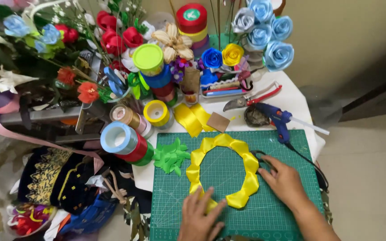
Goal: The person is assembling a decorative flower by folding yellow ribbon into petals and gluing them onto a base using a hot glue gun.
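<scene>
A ring of folded yellow satin ribbon petals [228,154] lies on a green cutting mat [287,201]. My left hand [200,216] rests flat on the ring's lower left end, its fingers pressing the ribbon there. At the ring's right side, my right hand [282,180] touches the ribbon edge, with its fingers over black scissors [259,156] lying on the mat. Neither hand lifts anything.
Green ribbon leaves [170,156] sit at the mat's left edge. A blue glue gun [278,120], red-handled pruners [251,100], loose yellow ribbon [193,117] and ribbon spools [126,140] crowd the table's back. Ribbon flowers [264,35] stand behind. Fabric piles [63,183] lie left.
</scene>
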